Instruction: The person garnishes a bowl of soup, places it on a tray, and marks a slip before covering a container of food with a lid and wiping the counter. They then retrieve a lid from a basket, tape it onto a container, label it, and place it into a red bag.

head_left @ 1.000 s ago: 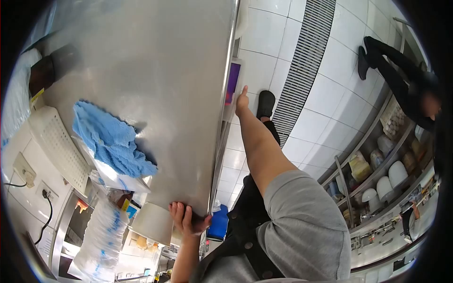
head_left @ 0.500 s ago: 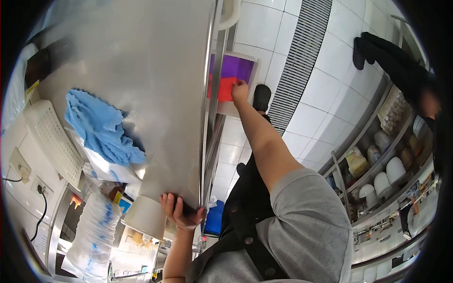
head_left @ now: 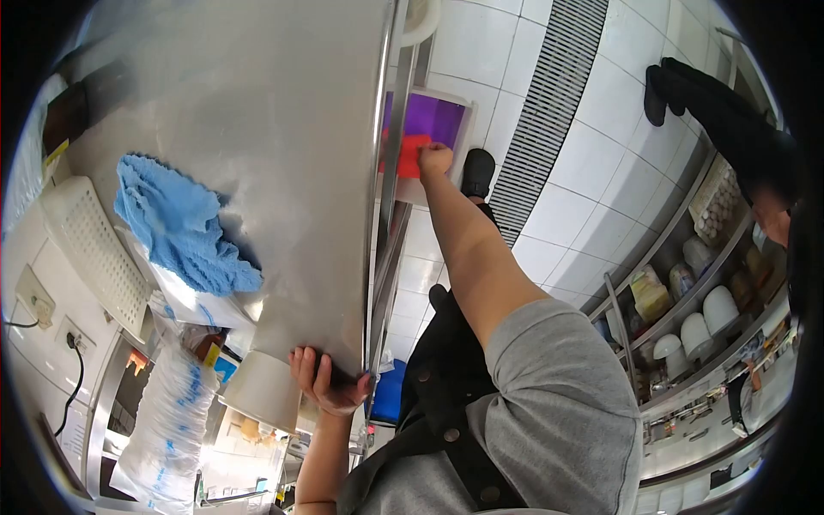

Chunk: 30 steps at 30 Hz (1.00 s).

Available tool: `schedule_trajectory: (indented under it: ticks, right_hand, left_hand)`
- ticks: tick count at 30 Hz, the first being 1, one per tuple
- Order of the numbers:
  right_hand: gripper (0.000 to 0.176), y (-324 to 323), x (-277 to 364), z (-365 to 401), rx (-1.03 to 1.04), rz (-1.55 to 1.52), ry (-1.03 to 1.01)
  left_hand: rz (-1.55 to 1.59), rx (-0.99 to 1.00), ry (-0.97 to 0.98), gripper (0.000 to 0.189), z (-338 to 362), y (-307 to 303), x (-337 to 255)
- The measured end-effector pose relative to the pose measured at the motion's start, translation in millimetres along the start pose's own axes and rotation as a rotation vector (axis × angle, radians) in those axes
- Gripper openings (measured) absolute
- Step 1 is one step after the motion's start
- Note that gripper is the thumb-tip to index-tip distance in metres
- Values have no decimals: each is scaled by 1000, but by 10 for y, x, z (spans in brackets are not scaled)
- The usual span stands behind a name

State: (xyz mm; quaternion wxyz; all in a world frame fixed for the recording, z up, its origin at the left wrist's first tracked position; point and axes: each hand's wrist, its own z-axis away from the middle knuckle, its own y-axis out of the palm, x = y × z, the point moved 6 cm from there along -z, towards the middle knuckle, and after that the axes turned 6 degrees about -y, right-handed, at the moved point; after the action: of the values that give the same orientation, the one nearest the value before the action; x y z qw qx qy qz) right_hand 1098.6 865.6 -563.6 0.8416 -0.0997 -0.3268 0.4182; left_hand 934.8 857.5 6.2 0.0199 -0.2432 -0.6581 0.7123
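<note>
My right hand (head_left: 436, 160) is closed on a red cloth (head_left: 410, 156), reaching down past the front edge of the steel table. Under the cloth is a pale bin (head_left: 469, 116) with a purple inside; the table's rail hides part of both. My left hand (head_left: 326, 384) rests at the near corner of the steel table (head_left: 300, 215), fingers apart on its end and thumb by the front edge. A crumpled blue cloth (head_left: 180, 223) lies on the tabletop, away from both hands.
Beside the table are a white perforated tray (head_left: 94, 249), a white tub (head_left: 262, 390) and a wrapped plastic stack (head_left: 167, 429). A floor drain (head_left: 554, 112) runs across the tiles. At right stand shelves with bowls (head_left: 695, 335) and a person in black (head_left: 721, 112).
The red cloth has shifted slightly and its outline has changed, with my right hand moving a little left and still gripping it. My left hand stays at the table corner.
</note>
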Motion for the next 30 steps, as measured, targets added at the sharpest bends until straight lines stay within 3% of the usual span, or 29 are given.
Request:
schedule_trajectory:
  ticks: [7, 10, 13, 16, 19, 22, 25, 26, 29, 30]
  right_hand:
    - [8, -181, 324, 129, -6, 196, -94]
    - [15, -168, 421, 120, -30, 249, -103]
    - [15, -202, 670, 268, -242, 313, -569]
    - [14, -182, 957, 386, 8, 257, -805]
    - [12, -311, 1088, 432, 18, 25, -565]
    - [12, -682, 1202, 418, -190, -247, -556]
    - [12, -989, 1325, 455, -144, -320, -568]
    - [5, -1125, 1448, 530, -138, -229, -720]
    - [8, -1644, 1494, 445, -17, 31, -640]
    - [14, -1813, 1393, 296, -4, 303, -595]
  left_hand:
    - [-5, 39, 25, 70, -25, 7, -16]
    - [-6, 61, 39, 71, -16, 3, -9]
    - [3, 56, 38, 71, -28, -1, -21]
    - [6, 8, 13, 67, -15, 8, -14]
    - [15, -25, 4, 65, -32, 6, -19]
    - [13, -20, 8, 64, -69, 2, -38]
    - [12, -10, 13, 62, -97, -6, -64]
    - [14, -9, 14, 62, -106, -10, -72]
    - [0, 23, 20, 60, -135, -24, -78]
    - [3, 21, 20, 60, -150, -35, -92]
